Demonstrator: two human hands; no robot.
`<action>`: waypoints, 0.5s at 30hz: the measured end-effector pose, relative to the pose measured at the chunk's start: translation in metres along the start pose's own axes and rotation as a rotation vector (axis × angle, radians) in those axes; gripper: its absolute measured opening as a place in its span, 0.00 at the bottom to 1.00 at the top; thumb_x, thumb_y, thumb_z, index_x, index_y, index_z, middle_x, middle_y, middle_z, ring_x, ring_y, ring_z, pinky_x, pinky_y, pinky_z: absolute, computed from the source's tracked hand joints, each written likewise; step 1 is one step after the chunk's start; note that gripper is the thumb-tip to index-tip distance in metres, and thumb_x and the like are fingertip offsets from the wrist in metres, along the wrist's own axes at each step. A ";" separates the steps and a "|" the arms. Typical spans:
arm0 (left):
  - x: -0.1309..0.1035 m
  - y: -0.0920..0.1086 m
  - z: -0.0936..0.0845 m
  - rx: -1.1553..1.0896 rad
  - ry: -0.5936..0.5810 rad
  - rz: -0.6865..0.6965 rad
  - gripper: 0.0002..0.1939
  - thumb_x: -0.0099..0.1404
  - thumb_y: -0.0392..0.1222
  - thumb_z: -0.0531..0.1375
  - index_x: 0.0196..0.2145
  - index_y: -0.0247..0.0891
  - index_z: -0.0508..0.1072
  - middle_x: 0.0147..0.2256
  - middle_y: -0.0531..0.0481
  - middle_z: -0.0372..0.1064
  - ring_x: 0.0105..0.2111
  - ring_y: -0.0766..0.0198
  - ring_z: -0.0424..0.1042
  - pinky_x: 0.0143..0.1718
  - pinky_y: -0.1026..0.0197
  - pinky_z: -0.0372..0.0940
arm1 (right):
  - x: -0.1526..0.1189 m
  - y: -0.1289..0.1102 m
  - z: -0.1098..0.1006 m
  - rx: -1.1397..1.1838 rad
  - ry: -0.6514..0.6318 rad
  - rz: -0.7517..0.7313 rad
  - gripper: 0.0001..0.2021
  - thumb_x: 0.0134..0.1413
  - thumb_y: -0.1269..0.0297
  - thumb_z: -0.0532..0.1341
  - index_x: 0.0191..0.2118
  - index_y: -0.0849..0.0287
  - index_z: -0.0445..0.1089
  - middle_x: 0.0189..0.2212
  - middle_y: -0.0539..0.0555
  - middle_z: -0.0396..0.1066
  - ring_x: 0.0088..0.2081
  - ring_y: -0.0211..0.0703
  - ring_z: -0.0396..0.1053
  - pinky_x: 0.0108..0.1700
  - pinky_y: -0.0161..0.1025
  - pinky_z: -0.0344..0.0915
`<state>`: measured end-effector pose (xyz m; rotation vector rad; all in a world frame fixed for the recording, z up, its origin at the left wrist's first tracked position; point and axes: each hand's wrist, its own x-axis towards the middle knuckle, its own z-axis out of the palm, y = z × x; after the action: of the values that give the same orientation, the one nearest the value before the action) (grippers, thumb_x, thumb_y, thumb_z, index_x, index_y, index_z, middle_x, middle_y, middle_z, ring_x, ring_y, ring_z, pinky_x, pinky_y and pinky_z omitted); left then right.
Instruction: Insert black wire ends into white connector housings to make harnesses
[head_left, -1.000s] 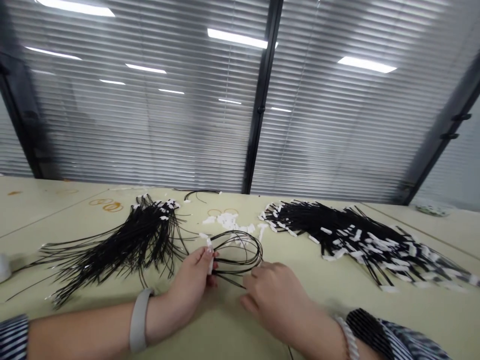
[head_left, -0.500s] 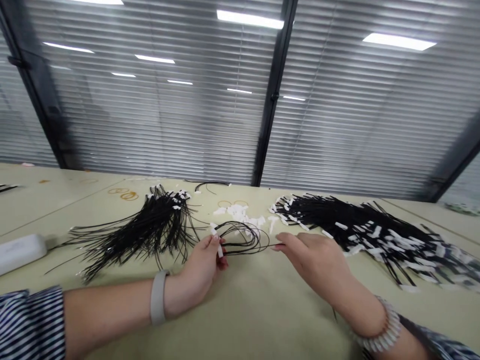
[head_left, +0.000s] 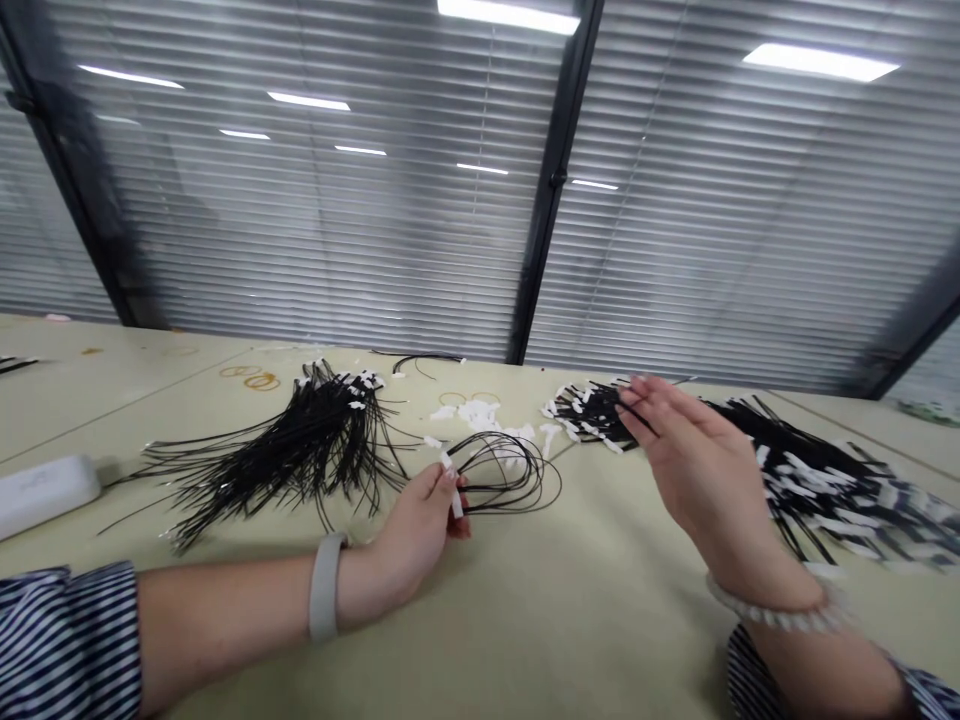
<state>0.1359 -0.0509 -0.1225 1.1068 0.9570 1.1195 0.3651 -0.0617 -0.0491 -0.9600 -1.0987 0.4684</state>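
Note:
In my left hand (head_left: 424, 510), thumb and fingers pinch a coil of thin black cables (head_left: 517, 470) near their white tags (head_left: 452, 485). The loops stick out to the right, above the table. My right hand (head_left: 690, 470) is raised in front of the right-hand pile of black cables (head_left: 787, 440). Its thumb and fingers are close together with a dark strand of cable (head_left: 636, 410) between them. Whether this strand runs to the coil is hard to make out.
Another pile of black cables (head_left: 300, 455) lies left, its white tags at the far end. White scraps (head_left: 480, 412) and yellow rubber bands (head_left: 259, 380) lie on the table (head_left: 525, 620). A white box-like object (head_left: 49, 492) is at the left edge. Window blinds (head_left: 337, 230) stand behind.
My right hand has moved up and to the right, away from the coil, and turned to show more of its palm side. My left hand still holds the coil, shifted slightly right.

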 end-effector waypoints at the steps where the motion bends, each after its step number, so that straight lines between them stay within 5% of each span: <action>1: -0.001 0.000 0.001 0.029 -0.028 0.004 0.11 0.62 0.46 0.49 0.30 0.35 0.63 0.22 0.56 0.58 0.19 0.70 0.59 0.22 0.64 0.57 | -0.001 -0.003 0.003 0.127 0.034 0.011 0.10 0.49 0.61 0.60 0.39 0.56 0.68 0.41 0.52 0.67 0.40 0.39 0.68 0.42 0.41 0.66; 4: -0.005 0.000 0.003 0.139 -0.124 0.017 0.11 0.62 0.46 0.49 0.30 0.36 0.63 0.26 0.53 0.59 0.23 0.68 0.60 0.23 0.64 0.59 | -0.012 -0.014 0.012 0.268 0.008 0.034 0.06 0.50 0.65 0.59 0.37 0.55 0.64 0.30 0.48 0.67 0.23 0.28 0.62 0.26 0.30 0.64; 6: -0.008 0.001 0.003 0.199 -0.189 0.029 0.12 0.62 0.47 0.48 0.30 0.36 0.63 0.27 0.53 0.58 0.25 0.67 0.60 0.25 0.63 0.60 | -0.025 -0.019 0.019 0.168 -0.121 0.067 0.08 0.51 0.67 0.58 0.38 0.53 0.62 0.24 0.45 0.67 0.17 0.27 0.54 0.18 0.27 0.55; 11: -0.011 0.007 0.002 0.335 -0.297 0.168 0.15 0.64 0.49 0.46 0.27 0.36 0.61 0.22 0.55 0.55 0.23 0.68 0.55 0.25 0.63 0.55 | -0.060 -0.017 0.038 -0.390 -0.530 -0.174 0.04 0.51 0.71 0.57 0.32 0.57 0.68 0.27 0.50 0.68 0.28 0.34 0.64 0.29 0.32 0.61; 15: -0.011 0.008 -0.001 0.402 -0.309 0.241 0.15 0.64 0.48 0.45 0.24 0.37 0.59 0.21 0.55 0.54 0.23 0.67 0.54 0.26 0.63 0.52 | -0.071 -0.006 0.044 -0.447 -0.642 -0.276 0.06 0.52 0.73 0.55 0.33 0.59 0.69 0.28 0.51 0.67 0.29 0.33 0.64 0.30 0.32 0.61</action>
<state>0.1316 -0.0610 -0.1143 1.7055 0.8350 0.9270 0.2947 -0.0991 -0.0759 -1.0475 -1.9487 0.3101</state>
